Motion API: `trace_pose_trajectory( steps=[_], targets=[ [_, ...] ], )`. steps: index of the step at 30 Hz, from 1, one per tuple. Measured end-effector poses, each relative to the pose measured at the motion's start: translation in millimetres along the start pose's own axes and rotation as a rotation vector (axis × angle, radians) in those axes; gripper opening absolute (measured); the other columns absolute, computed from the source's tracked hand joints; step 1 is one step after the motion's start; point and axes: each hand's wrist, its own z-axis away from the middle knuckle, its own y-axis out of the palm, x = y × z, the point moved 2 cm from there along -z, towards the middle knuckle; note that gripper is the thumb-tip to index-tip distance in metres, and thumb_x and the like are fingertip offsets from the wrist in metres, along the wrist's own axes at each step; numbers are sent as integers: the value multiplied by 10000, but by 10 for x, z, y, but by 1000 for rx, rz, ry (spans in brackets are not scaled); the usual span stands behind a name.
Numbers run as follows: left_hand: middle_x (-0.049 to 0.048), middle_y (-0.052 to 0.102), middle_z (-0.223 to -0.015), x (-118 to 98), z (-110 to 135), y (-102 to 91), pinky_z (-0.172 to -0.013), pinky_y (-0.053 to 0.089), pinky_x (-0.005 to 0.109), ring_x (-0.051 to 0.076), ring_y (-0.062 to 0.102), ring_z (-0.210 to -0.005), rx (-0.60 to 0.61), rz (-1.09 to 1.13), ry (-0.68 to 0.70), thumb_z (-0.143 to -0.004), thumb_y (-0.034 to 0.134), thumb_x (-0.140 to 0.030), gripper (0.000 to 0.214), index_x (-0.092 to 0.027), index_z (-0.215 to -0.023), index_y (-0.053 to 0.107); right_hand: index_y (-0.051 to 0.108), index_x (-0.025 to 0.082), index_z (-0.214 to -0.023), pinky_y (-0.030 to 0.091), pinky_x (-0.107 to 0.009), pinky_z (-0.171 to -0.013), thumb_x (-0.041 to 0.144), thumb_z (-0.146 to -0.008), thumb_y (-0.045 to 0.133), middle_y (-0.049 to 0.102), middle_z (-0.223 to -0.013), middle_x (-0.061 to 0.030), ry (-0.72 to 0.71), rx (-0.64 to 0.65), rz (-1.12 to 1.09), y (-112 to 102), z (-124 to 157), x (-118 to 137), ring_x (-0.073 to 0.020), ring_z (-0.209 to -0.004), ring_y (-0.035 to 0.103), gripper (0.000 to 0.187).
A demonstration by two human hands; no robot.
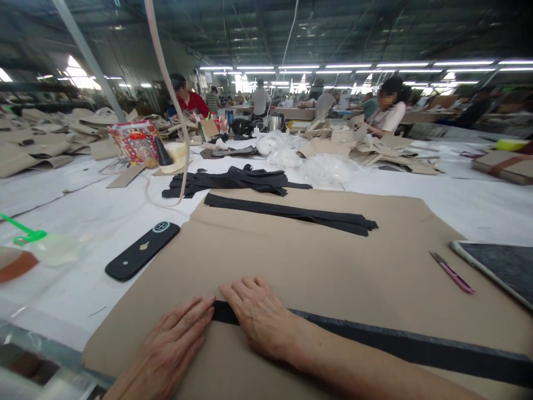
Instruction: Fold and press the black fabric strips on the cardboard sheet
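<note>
right hand (260, 318): flat, palm down, fingers straight and close together, pressed on the strip's left end; grips nothing.
left hand (170, 347): also flat, fingers straight, tips meeting the strip's end just beside the right hand; grips nothing.
strip (416, 344): black, narrow, long, matte. Lies flat along the board's near part and runs from the hands rightward to the frame edge.
hidden: the strip's left end is mostly under the right hand, with only a short bit showing between the hands. Its right end is cut off by the frame. The left wrist is cut off at the bottom.
board (333, 261): tan sheet on a white table (83, 216).
far strips (291, 214): similar black lengths, laid together near the board's far edge.
heap (233, 180): more black pieces just beyond the board.
snips (452, 272): pink, on the board to the right.
slab (499, 266): dark, pale-rimmed, cut off at right; kind unclear.
case (141, 250): flat black oblong at the board's left edge; cannot tell what it is.
people (387, 108): at far tables, blurred.
</note>
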Motion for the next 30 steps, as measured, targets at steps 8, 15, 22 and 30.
trace_pose_trajectory(
  steps=[8,15,22,30],
  targets=[
    [-25,572,-1317,31,-62,-35,-992,426,250,134,524,-1191,18,-9,36,-890,486,-259,433,-244,-1323,477,514,160,-910,391,-287,-757,137,-943,430,527,-871,-33,-150,-61,80,44,121,-88,-179,-801,448,93],
    [-28,637,-1173,-27,-250,-50,-955,413,244,125,560,-1082,34,85,-15,-914,430,-204,426,-262,-1336,454,530,155,-906,382,-309,-734,176,-945,467,523,-873,-40,-204,-67,127,53,210,-138,-179,-816,451,77],
    [-23,627,-1102,-92,-357,-67,-891,415,262,135,556,-999,122,123,-4,-905,442,-172,510,-322,-1390,391,540,148,-920,360,-324,-708,184,-946,468,523,-867,-38,-209,-52,142,-19,325,-175,-181,-798,438,85],
    [-15,602,-1054,-135,-387,-50,-882,356,297,146,539,-971,119,43,21,-907,428,-173,527,-391,-1386,383,546,147,-967,348,-317,-731,163,-946,459,532,-890,-38,-172,12,117,-157,523,-239,-176,-805,436,90]
  ],
)
